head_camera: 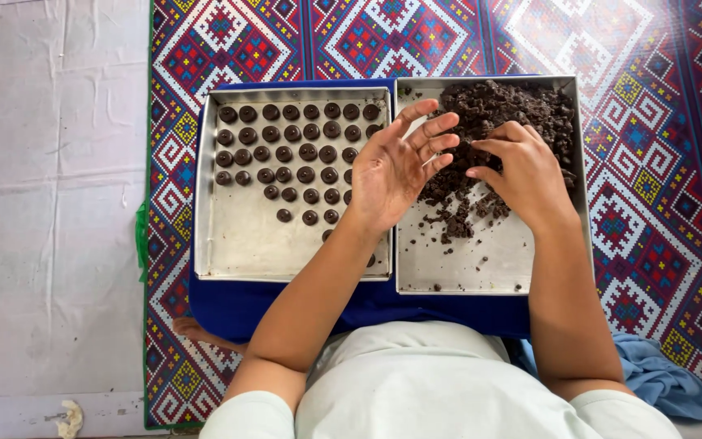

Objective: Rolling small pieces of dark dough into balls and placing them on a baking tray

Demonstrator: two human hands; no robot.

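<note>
Two square metal trays sit side by side on a blue cloth over a bright patterned woven mat, seen from the head camera looking down. The left tray holds neat rows of small dark round dough pieces, flattened like buttons. The right tray holds a heap of dark brown crumbly dough in its far half, with loose crumbs scattered toward the near side. The left hand hovers palm-up across the seam between the trays, fingers spread wide and holding nothing. The right hand rests on the heap, fingers curled to pinch crumbs; whether it grips a lump I cannot tell. The dough looks soft, light and apt to break apart, best gathered in small pinches and pressed together.
</note>
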